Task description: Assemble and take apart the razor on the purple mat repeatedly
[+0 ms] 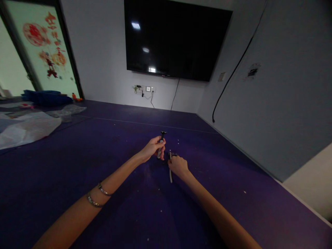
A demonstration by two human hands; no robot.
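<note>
My left hand (153, 149) is closed round a slim tool with a pale grey handle (160, 149) and a short black T-shaped top, much like a razor. The tool is held nearly upright, its top leaning slightly right. Just to the right and lower, my right hand (178, 165) is closed at the purple surface on a thin pale stick-like thing (171, 177). Its lower end sticks out below the fingers, and a dark part shows above them; its kind is not clear. The two held things are close together but apart.
Small white bits (178, 141) lie scattered over the purple surface (109, 145). White sheets (31, 129), clear plastic (67, 111) and a dark blue cloth heap (46, 98) lie at the left. A black cable (233, 71) hangs down the right wall. A television (178, 38) hangs ahead.
</note>
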